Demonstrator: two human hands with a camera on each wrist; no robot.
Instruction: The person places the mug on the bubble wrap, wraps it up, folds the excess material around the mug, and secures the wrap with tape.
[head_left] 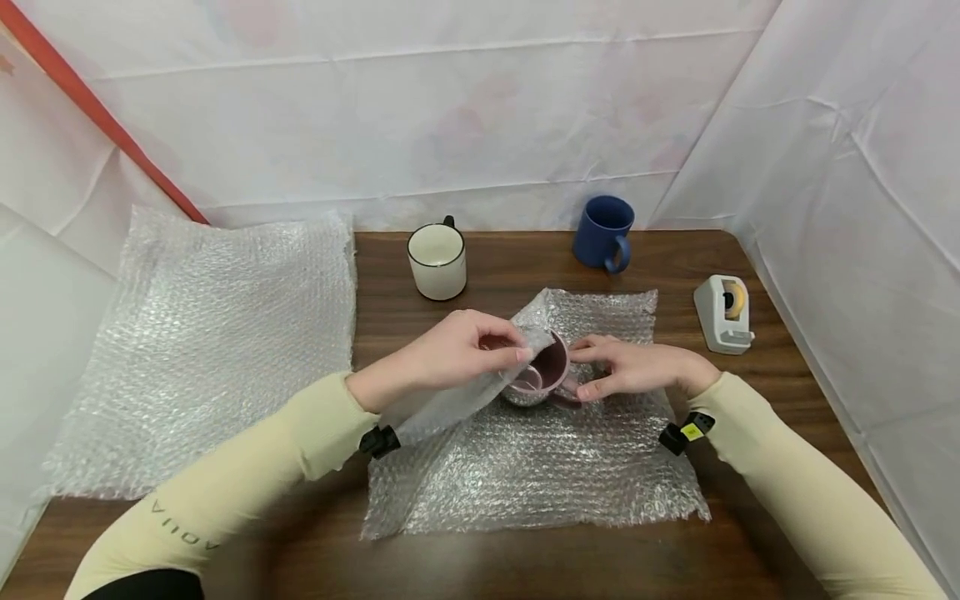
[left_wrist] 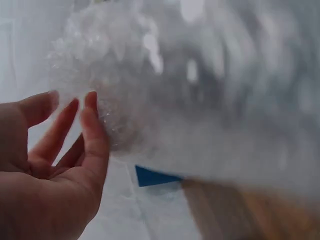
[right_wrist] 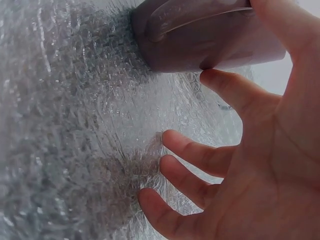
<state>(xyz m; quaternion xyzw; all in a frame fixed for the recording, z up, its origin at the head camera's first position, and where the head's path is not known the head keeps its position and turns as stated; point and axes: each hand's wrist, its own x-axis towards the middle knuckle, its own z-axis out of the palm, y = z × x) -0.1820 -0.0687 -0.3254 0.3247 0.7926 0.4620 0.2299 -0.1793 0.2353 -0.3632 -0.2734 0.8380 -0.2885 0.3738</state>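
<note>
A mauve mug sits on a sheet of bubble wrap, its handle pointing right. My left hand pinches one edge of that sheet between thumb and fingers, holding a raised flap across the left part of the mug's mouth. In the left wrist view the lifted bubble wrap is blurred and fills most of the picture. My right hand rests against the mug's right side, thumb by the handle and index finger on the body. Its other fingers spread loosely over the wrap in the right wrist view.
A white mug with a dark rim and a blue mug stand at the back of the wooden table. At the right is a tape dispenser. Another bubble wrap sheet covers the left side. White sheeting hangs behind.
</note>
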